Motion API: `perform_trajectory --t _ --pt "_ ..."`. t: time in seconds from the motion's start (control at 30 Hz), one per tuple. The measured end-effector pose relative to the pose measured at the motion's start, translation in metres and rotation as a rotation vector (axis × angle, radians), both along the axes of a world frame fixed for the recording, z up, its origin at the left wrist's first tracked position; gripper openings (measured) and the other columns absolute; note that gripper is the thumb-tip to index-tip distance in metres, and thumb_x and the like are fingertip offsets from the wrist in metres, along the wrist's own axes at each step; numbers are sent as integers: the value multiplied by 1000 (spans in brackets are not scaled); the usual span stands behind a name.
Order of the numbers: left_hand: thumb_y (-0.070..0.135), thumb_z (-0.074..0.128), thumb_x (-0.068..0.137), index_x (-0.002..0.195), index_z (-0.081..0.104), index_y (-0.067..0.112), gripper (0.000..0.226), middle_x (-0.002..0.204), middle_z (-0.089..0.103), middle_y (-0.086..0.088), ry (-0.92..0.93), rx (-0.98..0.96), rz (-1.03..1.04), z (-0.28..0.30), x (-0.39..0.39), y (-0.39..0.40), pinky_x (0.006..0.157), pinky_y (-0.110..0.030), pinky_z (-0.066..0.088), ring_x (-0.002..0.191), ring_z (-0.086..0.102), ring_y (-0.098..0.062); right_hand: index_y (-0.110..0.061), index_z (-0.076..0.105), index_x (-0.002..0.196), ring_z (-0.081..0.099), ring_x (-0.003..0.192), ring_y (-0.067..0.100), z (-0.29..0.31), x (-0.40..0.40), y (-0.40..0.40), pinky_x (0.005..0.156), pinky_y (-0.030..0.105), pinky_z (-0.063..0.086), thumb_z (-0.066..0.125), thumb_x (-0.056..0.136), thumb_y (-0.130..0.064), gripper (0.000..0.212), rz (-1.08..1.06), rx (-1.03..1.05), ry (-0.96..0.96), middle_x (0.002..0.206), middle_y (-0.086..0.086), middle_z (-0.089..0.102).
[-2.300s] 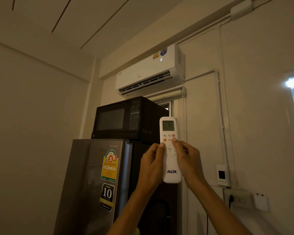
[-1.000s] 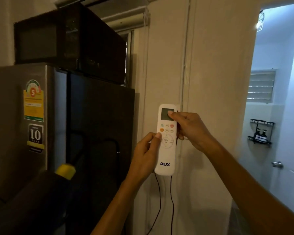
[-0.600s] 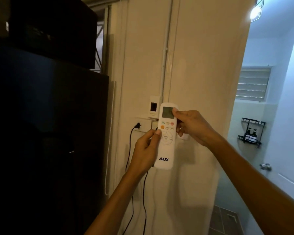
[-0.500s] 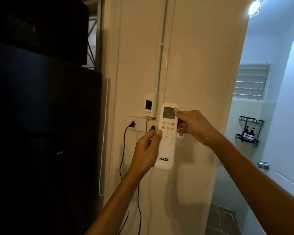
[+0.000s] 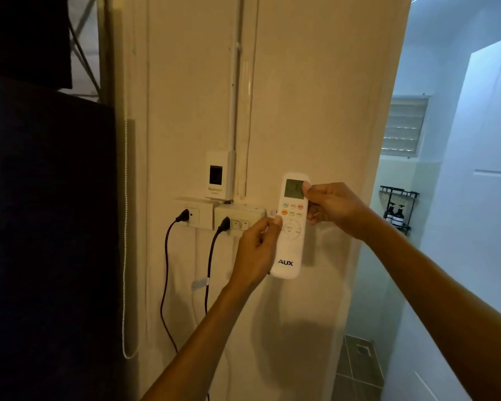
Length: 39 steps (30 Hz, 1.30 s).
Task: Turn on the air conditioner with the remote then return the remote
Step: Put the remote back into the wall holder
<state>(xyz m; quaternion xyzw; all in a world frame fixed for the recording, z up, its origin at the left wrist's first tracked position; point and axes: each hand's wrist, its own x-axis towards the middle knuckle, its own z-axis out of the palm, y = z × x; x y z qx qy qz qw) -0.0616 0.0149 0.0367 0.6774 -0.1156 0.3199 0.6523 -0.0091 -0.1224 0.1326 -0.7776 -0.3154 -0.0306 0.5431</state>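
Holding the remote [image 5: 291, 227] upright against the cream wall [image 5: 315, 111], both my hands on it. Left hand [image 5: 255, 253] is curled round the lower left edge, thumb tip pressed on the face just beside the button ring. Right hand [image 5: 334, 209] pinches the top right corner, thumb on the edge of the display, other fingers folded behind, so neither hand is open and both have hold of the same thing. Remote sits just right of the socket strip [image 5: 239, 217] with its two black plugs, and below-right of the small white wall box [image 5: 219, 180]. A sliver of white shows behind the remote's left edge, maybe a wall holder, can't tell, too much is hidden.

Handling call: light, rigid plastic slab, smooth glossy shell so a bit slippery, no give. Display and buttons are the weak parts, so I'd grip by the long side edges near the lower blank half around the AUX logo, not press on the screen. Two-point hold, top and bottom, keeps it from twisting while it lines up with whatever it docks into.

Air conditioner itself is out of frame, so I can't confirm it is on. Judging by the position, this looks like the return step, remote not yet released.
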Motion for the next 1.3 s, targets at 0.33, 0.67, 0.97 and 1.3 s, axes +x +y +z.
perform_trajectory --t 0.33,0.67,0.97,1.3 --pt "34 45 91 72 54 29 22 72 66 -11 -18 -102 242 -20 71 -4 57 -32 56 67 65 -17 -7 66 80 64 59 14 7 51 -4 49 17 52 50 89 -31 29 -188 -39 -98 72 7 67" --pt "23 59 85 142 13 20 73 151 23 -5 5 154 375 -53 126 -17 114 -40 26 141 18 -19 -12 65 77 67 61 14 17 80 -6 60 26 56 50 88 -36 30 -347 -16 -192 69 3 68" --pt "24 59 86 143 2 17 81 152 17 -12 16 210 566 -56 145 -26 116 -42 23 143 11 -25 -16 61 73 71 67 25 37 98 14 71 43 60 48 89 -39 30 -404 85 -215 73 12 70" --pt "29 60 84 143 7 15 81 152 18 -9 4 242 633 -57 146 -27 111 -33 16 142 3 -19 -22 62 78 72 69 23 31 108 39 73 45 60 50 86 -42 25 -395 67 -224 79 10 73"
